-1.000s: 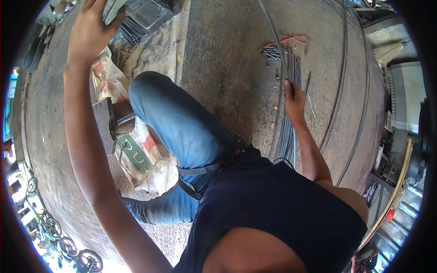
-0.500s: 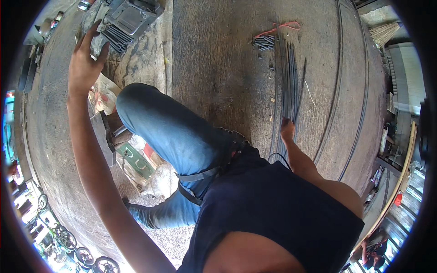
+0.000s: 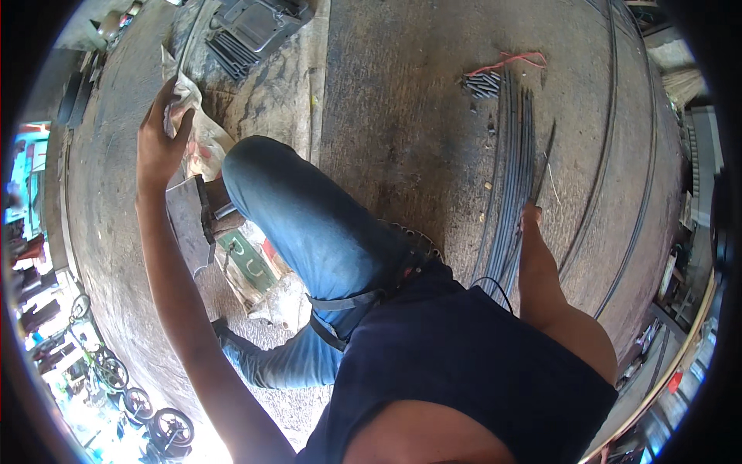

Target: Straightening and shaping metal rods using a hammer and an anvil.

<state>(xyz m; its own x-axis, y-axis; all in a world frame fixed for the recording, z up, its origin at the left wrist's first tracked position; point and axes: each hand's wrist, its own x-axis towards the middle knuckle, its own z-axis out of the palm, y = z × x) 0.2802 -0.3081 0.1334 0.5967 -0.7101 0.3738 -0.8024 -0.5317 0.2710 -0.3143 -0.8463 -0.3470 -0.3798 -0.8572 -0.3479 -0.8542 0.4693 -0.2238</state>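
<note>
Right hand (image 3: 531,215) at lone dark rod (image 3: 548,147), just right of rod bundle (image 3: 512,155) on floor (image 3: 386,139); left hand (image 3: 162,151) empty.
Risk: fingers snagging bundle rods too could drag them askew. Right arm (image 3: 541,267) angled forward, fingers curled, grip unclear. Left arm (image 3: 174,251) outstretched, thumb and fingers spread near crumpled sack (image 3: 205,158).

Long, dark, slim rods (image 3: 515,155) lie side by side on the floor (image 3: 417,116), a narrow straight bundle with uneven far ends. On their right, one separate rod (image 3: 546,155) slants outward at its far tip; its lower part meets the right hand (image 3: 531,215).
</note>
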